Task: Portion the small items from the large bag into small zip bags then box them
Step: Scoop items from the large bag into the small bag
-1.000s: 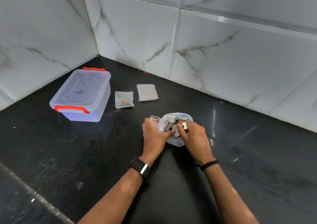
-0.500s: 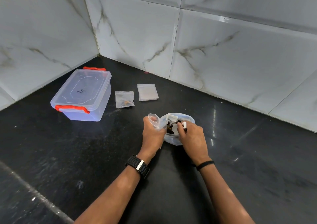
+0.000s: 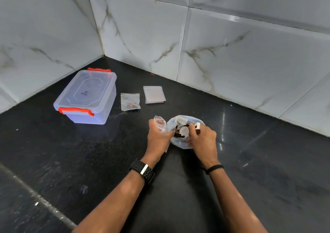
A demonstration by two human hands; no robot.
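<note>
I watched my left hand lift the small clear zip bag higher beside the large crumpled plastic bag on the black counter; my right hand still pinched a small white piece, so filling looked imminent.

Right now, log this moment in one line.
left hand holds small zip bag | right hand picking in large bag | box closed

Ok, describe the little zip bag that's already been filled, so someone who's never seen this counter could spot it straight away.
Start at the clear box with orange latches near the corner of the black counter. Just to its right two small zip bags lie flat, side by side. The filled zip bag is the one nearer the box, with a few brown bits at its bottom; the empty bags beside it show nothing inside.
</note>
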